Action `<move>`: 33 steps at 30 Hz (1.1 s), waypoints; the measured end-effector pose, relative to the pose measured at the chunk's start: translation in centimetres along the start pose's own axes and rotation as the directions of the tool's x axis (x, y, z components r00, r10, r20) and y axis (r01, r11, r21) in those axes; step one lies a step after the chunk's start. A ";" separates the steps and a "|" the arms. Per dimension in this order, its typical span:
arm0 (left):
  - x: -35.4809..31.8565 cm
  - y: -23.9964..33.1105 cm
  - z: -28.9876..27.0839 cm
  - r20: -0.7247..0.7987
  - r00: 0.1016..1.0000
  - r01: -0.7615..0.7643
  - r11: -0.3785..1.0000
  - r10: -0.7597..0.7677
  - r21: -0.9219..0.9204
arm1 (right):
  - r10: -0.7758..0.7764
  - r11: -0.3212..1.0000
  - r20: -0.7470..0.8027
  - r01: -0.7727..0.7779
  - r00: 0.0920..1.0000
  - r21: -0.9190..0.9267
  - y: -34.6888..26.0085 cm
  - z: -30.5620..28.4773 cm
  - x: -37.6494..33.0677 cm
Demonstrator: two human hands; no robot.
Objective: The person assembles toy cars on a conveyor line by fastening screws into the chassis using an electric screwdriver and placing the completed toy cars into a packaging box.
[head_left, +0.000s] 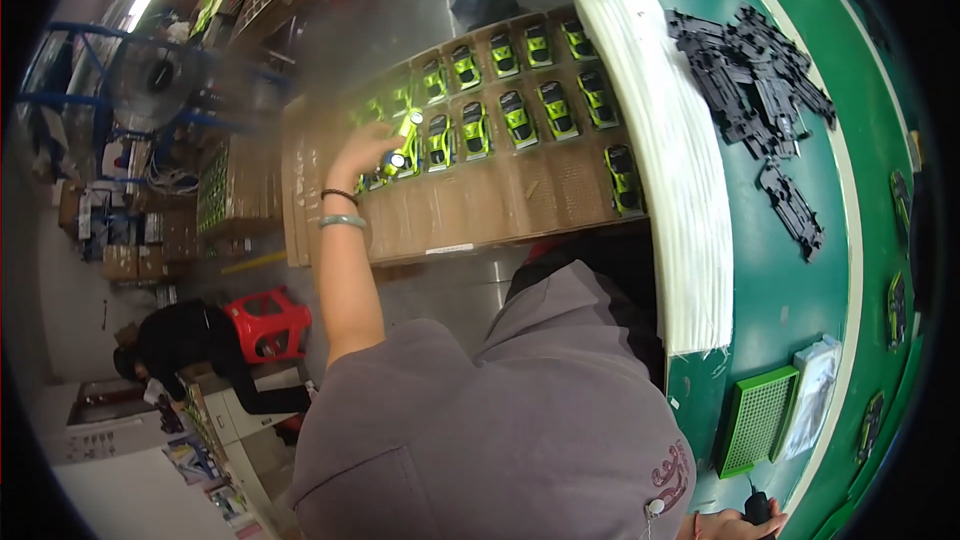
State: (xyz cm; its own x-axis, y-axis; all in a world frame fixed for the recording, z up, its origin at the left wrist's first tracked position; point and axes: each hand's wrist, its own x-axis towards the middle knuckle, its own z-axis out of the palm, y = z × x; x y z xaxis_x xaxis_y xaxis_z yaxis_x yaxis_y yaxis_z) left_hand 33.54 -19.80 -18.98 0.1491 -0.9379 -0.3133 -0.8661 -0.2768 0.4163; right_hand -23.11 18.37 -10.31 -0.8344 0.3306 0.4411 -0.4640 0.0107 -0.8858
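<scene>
Stretched out to the far left, my left hand (pixel 368 152) grips a yellow-green toy car (pixel 408 145) at the left part of a brown cardboard sheet (pixel 480 215). The car is tilted, and my fingers partly hide it. Rows of similar toy cars (pixel 474 128) stand on that sheet, with one car (pixel 621 180) apart near its right edge. At the lower right edge, my right hand (pixel 735 524) is closed around a black-handled screwdriver (pixel 758 508). Its thin shaft points up toward a green perforated tray (pixel 760 420).
Black plastic chassis parts (pixel 750 75) lie piled on the green bench (pixel 770 310), beside a thick white foam strip (pixel 690 240). Several cars line its far right side. A person in black (pixel 205 340) leans over a desk at left, near a red stool (pixel 268 324).
</scene>
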 end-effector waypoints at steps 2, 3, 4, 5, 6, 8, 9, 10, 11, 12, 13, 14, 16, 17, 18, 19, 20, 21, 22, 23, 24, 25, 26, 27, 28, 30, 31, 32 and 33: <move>-2.1 0.4 0.5 0.069 0.996 0.066 0.997 -0.063 -0.033 | -0.001 1.000 0.036 0.002 0.999 -0.009 -0.2 -0.4 0.3; -2.1 0.2 0.7 0.188 0.978 0.153 0.924 -0.091 -0.350 | 0.000 1.000 0.041 0.001 0.999 -0.006 0.0 -0.4 0.2; -2.0 0.3 0.7 0.308 0.949 0.253 0.747 -0.068 -0.615 | 0.000 1.000 0.043 0.000 0.999 -0.003 0.0 -0.4 0.3; -2.3 0.4 1.1 0.243 0.966 0.145 0.593 0.088 -0.792 | 0.001 1.000 0.041 -0.001 0.999 0.002 0.0 -0.3 0.2; -2.5 1.8 1.7 0.243 0.946 0.128 0.440 0.216 -0.889 | -0.003 1.000 0.034 0.003 0.999 -0.001 0.1 -0.5 0.3; -2.3 4.9 2.4 0.178 0.885 0.126 0.145 0.431 -0.981 | -0.002 1.000 0.010 0.002 1.000 0.019 0.1 -0.5 0.1; -2.0 7.0 3.1 0.135 0.843 0.147 0.018 0.521 -0.989 | -0.003 1.000 -0.004 0.003 1.000 0.014 0.2 -0.6 0.0; -2.3 9.7 3.3 0.089 0.851 0.124 -0.035 0.517 -0.992 | -0.004 1.000 -0.016 0.004 1.000 0.004 0.2 -0.7 0.1; -2.3 11.5 3.4 0.064 0.841 0.161 -0.135 0.537 -0.978 | -0.006 1.000 -0.032 0.007 0.999 0.013 0.3 -0.8 0.1; -2.2 13.1 3.2 0.067 0.818 0.190 -0.159 0.571 -0.969 | -0.010 1.000 -0.037 0.011 0.999 0.026 0.5 -0.9 0.0; -1.9 14.5 3.1 0.069 0.794 0.222 -0.182 0.604 -0.958 | -0.014 0.999 -0.042 0.016 0.999 0.037 0.6 -0.9 -0.1; -1.5 15.7 2.9 0.091 0.825 0.160 -0.076 0.558 -0.984 | -0.017 0.999 -0.053 0.020 0.998 0.043 0.7 -0.9 -0.1; -0.3 16.8 3.1 0.113 0.821 0.148 -0.018 0.559 -0.989 | -0.040 0.998 -0.035 0.042 0.999 0.056 0.9 -0.8 -0.3; 0.1 18.1 2.8 0.115 0.798 0.154 -0.016 0.591 -0.988 | -0.047 0.997 -0.061 0.051 0.997 0.064 0.6 -1.0 -0.1; 0.1 19.2 2.5 0.108 0.783 0.151 -0.018 0.612 -0.988 | -0.049 0.996 -0.078 0.054 0.996 0.065 0.3 -1.2 0.2; 0.4 19.8 2.5 0.105 0.799 0.109 0.028 0.593 -0.994 | -0.049 0.997 -0.077 0.053 0.996 0.061 0.2 -1.1 0.2; 0.5 20.3 2.5 0.099 0.814 0.068 0.075 0.572 -0.995 | -0.048 0.997 -0.077 0.052 0.996 0.057 0.2 -1.0 0.1; 0.2 20.9 2.6 0.096 0.810 0.066 0.073 0.578 -0.995 | -0.046 0.997 -0.075 0.050 0.996 0.053 0.2 -1.0 0.1; -0.3 21.4 2.8 0.052 0.822 0.073 -0.013 0.567 -0.997 | -0.044 0.998 -0.073 0.048 0.996 0.049 0.2 -1.0 0.1; -0.4 21.7 2.9 0.010 0.834 0.077 -0.099 0.552 -0.992 | -0.042 0.998 -0.071 0.046 0.997 0.046 0.2 -1.0 0.0; 0.2 21.4 3.1 0.000 0.807 0.048 -0.066 0.591 -0.997 | -0.040 0.998 -0.069 0.043 0.997 0.042 0.1 -1.0 0.0; 0.3 21.7 3.0 -0.003 0.803 0.047 -0.068 0.597 -0.997 | -0.038 0.998 -0.067 0.041 0.997 0.039 0.1 -0.9 0.0; 0.1 22.0 2.9 0.027 0.803 0.061 -0.037 0.595 -0.997 | -0.037 0.999 -0.065 0.039 0.997 0.033 0.0 -1.0 0.0; -0.1 22.1 2.7 0.054 0.808 0.069 -0.004 0.587 -0.998 | -0.031 0.999 -0.057 0.033 0.998 0.030 0.1 -1.1 0.0; 0.0 22.0 2.6 0.073 0.810 0.080 0.013 0.582 -0.997 | -0.025 0.999 -0.050 0.027 0.998 0.027 0.1 -1.1 0.1; 0.6 21.5 2.4 0.088 0.808 0.089 0.026 0.583 -0.996 | -0.011 1.000 -0.038 0.012 0.999 0.022 0.2 -1.0 0.1; 0.9 21.7 2.5 0.114 0.802 0.112 0.039 0.586 -0.993 | -0.011 1.000 -0.036 0.012 0.999 0.013 0.3 -1.1 0.2; 1.2 22.0 2.6 0.126 0.807 0.118 0.051 0.577 -0.992 | -0.011 1.000 -0.035 0.011 0.999 0.005 0.5 -1.2 0.2; 1.4 22.3 2.8 0.127 0.802 0.120 0.050 0.583 -0.991 | -0.010 1.000 -0.034 0.010 0.999 -0.003 0.6 -1.2 0.3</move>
State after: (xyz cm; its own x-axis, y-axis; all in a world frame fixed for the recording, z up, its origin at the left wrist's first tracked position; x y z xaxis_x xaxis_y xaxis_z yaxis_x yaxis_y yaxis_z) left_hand 13.10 -26.69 -12.50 -0.4461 -0.8873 -0.1169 0.4474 -0.3342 0.8295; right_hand -23.28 19.63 -10.84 -0.8191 0.3625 0.4446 -0.4713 0.0164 -0.8818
